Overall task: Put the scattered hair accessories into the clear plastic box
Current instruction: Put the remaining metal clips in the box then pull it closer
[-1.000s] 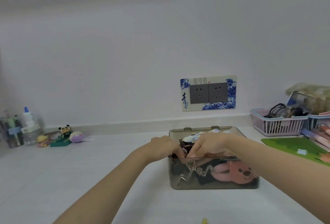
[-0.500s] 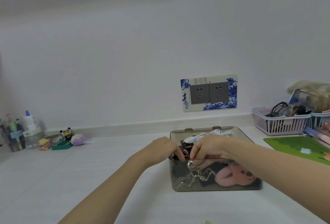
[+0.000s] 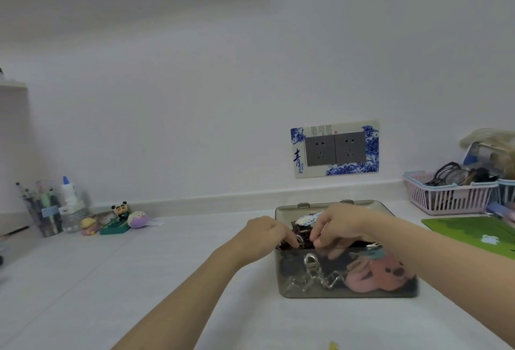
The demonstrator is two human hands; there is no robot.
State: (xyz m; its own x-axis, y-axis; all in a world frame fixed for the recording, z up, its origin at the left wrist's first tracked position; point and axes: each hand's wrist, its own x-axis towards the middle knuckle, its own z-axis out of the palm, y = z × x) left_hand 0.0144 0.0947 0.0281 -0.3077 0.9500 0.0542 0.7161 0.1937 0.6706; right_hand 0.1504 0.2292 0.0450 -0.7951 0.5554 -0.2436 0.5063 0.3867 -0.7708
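Observation:
A smoky clear plastic box (image 3: 289, 285) stands open on the white counter, right of centre. Inside lie a pink plush animal clip (image 3: 381, 274), clear claw clips (image 3: 312, 277), dark pieces and a white-and-blue accessory (image 3: 306, 219). My left hand (image 3: 264, 234) reaches over the box's near left corner with curled fingers. My right hand (image 3: 342, 224) comes over the near rim, its fingers bent down into the contents. Between the two sets of fingertips sits a dark brown hair clip (image 3: 303, 234), which both hands pinch. My hands cover part of the box's contents.
A pink basket of glasses (image 3: 446, 199) and a green mat (image 3: 473, 234) lie to the right. At the back left stand a pen cup (image 3: 44, 213), a bottle and small toy figures (image 3: 119, 217). Wall sockets (image 3: 334, 150) sit behind the box. A tiny yellow thing (image 3: 333, 345) lies at the near edge.
Both hands have stayed at the box's near left corner, fingers working among the contents. The pink plush clip and the clear clips have shifted a little inside the box.

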